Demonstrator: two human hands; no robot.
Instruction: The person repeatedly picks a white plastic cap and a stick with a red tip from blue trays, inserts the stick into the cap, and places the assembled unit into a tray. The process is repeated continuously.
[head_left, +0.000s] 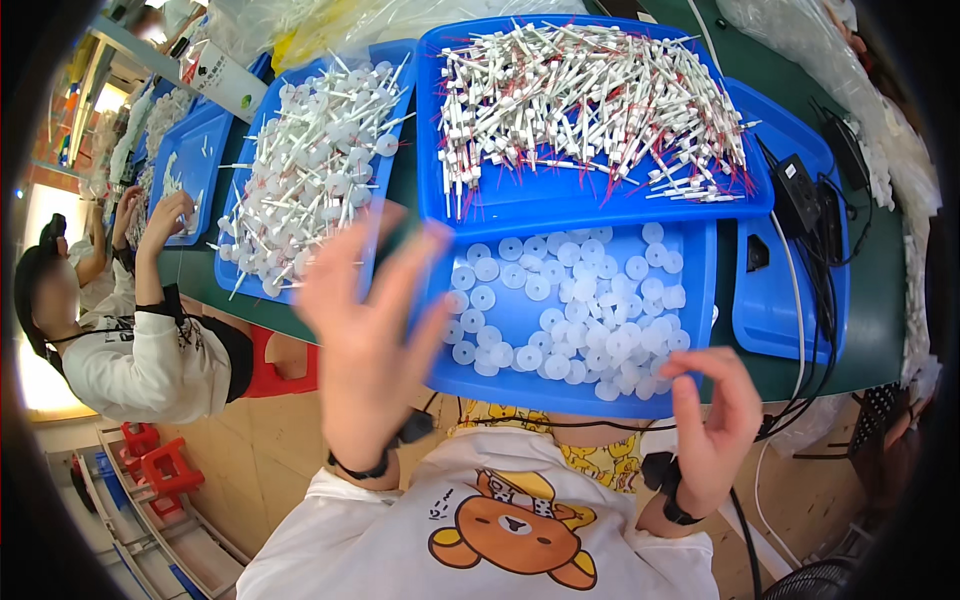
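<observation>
My left hand (pixel 362 315), blurred by motion, is raised with fingers apart between the left tray and the disc tray; I see nothing in it. My right hand (pixel 718 412) is at the near right corner of the disc tray, thumb and forefinger bent toward each other; whatever they pinch is too small to make out. Many translucent white discs (pixel 600 325), each with a centre hole, lie in the blue disc tray (pixel 700 270). Resting over its far side, another blue tray (pixel 560 190) holds many thin white sticks with red threads (pixel 580 95).
At left, a blue tray (pixel 232 225) is heaped with sticks fitted with discs (pixel 310 160). Black cables and an adapter (pixel 795 195) lie at right beside blue trays (pixel 790 300). A co-worker (pixel 150 350) sits at left. Clear plastic bags (pixel 810 60) lie along the far right.
</observation>
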